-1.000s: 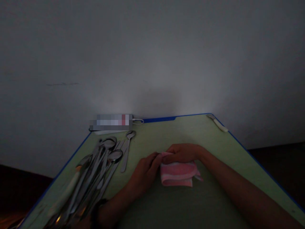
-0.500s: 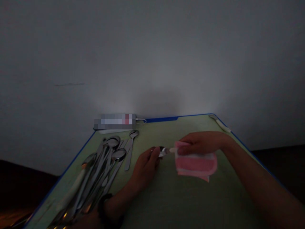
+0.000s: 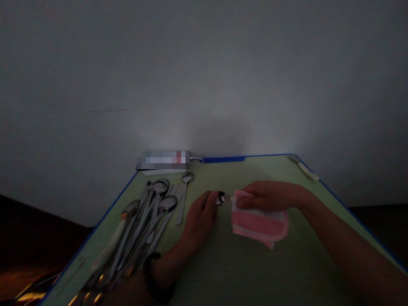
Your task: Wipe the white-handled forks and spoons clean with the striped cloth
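My left hand point(image 3: 202, 216), a dark beaded band at its wrist, is closed around the shiny metal head of a spoon point(image 3: 220, 198). Its pale handle runs to the right into a folded pink and white cloth point(image 3: 259, 222). My right hand point(image 3: 269, 195) is closed on the cloth, thumb on top, wrapping it around the handle. Most of the handle is hidden by the cloth, and part of the head by my left fingers. Both hands are held over the middle of the pale green table point(image 3: 223, 263).
To the left lies a pile of metal spoons and other cutlery point(image 3: 149, 216). A single spoon point(image 3: 184, 197) is beside it. A white-handled utensil point(image 3: 304, 168) lies at the far right corner. Against the wall point(image 3: 216, 76) stands a blurred-out device point(image 3: 164, 160) with a white cable point(image 3: 197, 160).
The camera view has turned slightly left, so the table and cutlery appear farther right. My right hand and the cloth have moved along the handle, closer to my left hand.
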{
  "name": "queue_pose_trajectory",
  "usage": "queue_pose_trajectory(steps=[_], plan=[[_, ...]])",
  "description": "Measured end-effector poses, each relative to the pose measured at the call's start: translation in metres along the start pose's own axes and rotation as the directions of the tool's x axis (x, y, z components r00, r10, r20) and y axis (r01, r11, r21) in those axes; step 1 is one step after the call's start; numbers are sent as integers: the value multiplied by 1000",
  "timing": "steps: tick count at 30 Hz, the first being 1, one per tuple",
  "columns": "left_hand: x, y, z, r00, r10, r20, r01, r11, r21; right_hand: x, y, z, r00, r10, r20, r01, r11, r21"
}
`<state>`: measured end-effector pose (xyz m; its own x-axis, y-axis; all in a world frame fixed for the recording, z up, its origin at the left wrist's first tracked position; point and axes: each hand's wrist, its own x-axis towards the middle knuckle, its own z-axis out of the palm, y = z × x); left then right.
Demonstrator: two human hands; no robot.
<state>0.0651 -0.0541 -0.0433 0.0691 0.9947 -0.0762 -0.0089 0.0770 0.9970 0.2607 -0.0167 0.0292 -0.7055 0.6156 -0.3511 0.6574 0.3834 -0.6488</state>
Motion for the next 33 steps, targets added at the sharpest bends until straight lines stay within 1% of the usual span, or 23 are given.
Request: queue_pose_trajectory(steps=[3, 6, 7, 8, 10, 12, 13, 14, 18, 21, 22, 23, 24, 25, 26, 27, 28, 30, 31, 33], plan=[[2, 0, 2, 999, -38, -32, 32, 985, -170, -15, 4, -11, 1000, 24, 6, -24, 999, 46], [4, 0, 2, 996, -29, -80, 6, 959, -282, -22, 7, -17, 999, 20, -43, -17, 997, 71], [4, 0, 2, 997, -25, -77, 1, 953, -303, -22, 7, -16, 998, 10, -65, -5, 997, 77], [4, 0, 1, 998, -26, -49, 10, 950, -311, -20, 8, -15, 996, 1, -87, 6, 997, 81], [4, -2, 0, 997, -45, 59, 60, 953, -296, -12, 9, -10, 992, -11, -127, 23, 996, 89], [3, -3, 0, 982, -72, 175, 116, 960, -257, -3, 10, -3, 987, -22, -162, 38, 995, 96], [3, -4, 0, 975, -79, 206, 129, 962, -241, 2, 10, 0, 983, -31, -180, 50, 993, 104], [2, -4, 0, 974, -81, 212, 131, 964, -233, 6, 10, 3, 982, -38, -186, 59, 992, 109], [1, -2, 1, 988, -95, 124, 125, 957, -262, 12, 11, 9, 979, -58, -194, 82, 990, 117], [3, -3, 2, 990, -121, 66, 135, 946, -295, 12, 17, 9, 979, -25, -202, 56, 987, 148], [4, -4, 2, 991, -131, 39, 137, 943, -304, 13, 20, 10, 973, -1, -233, 43, 984, 175], [5, -5, 2, 990, -142, 9, 138, 940, -313, 15, 24, 10, 956, 28, -292, 40, 974, 224], [6, -6, 2, 988, -152, -14, 140, 937, -320, 20, 28, 12, 927, 59, -371, 60, 952, 301], [6, -8, 3, 986, -162, -26, 144, 934, -325, 25, 33, 14, 880, 91, -467, 120, 907, 403], [5, -8, 3, 987, -157, -22, 142, 936, -321, 32, 36, 17, 814, 144, -562, 222, 818, 531], [4, -9, 5, 990, -138, -6, 129, 944, -302, 40, 39, 21, 765, 196, -614, 355, 668, 655], [1, -8, 6, 994, -110, 21, 112, 955, -275, 48, 40, 25, 725, 251, -641, 489, 468, 736], [-5, -6, 9, 993, 13, 118, 7, 985, -171, 61, 41, 33, 744, 245, -622, 532, 347, 773], [-9, -4, 10, 983, 53, 174, -31, 991, -127, 65, 41, 37, 779, 229, -584, 564, 154, 811], [-16, 0, 12, 971, 94, 219, -66, 989, -129, 68, 39, 43, 811, 214, -544, 576, -131, 807]])
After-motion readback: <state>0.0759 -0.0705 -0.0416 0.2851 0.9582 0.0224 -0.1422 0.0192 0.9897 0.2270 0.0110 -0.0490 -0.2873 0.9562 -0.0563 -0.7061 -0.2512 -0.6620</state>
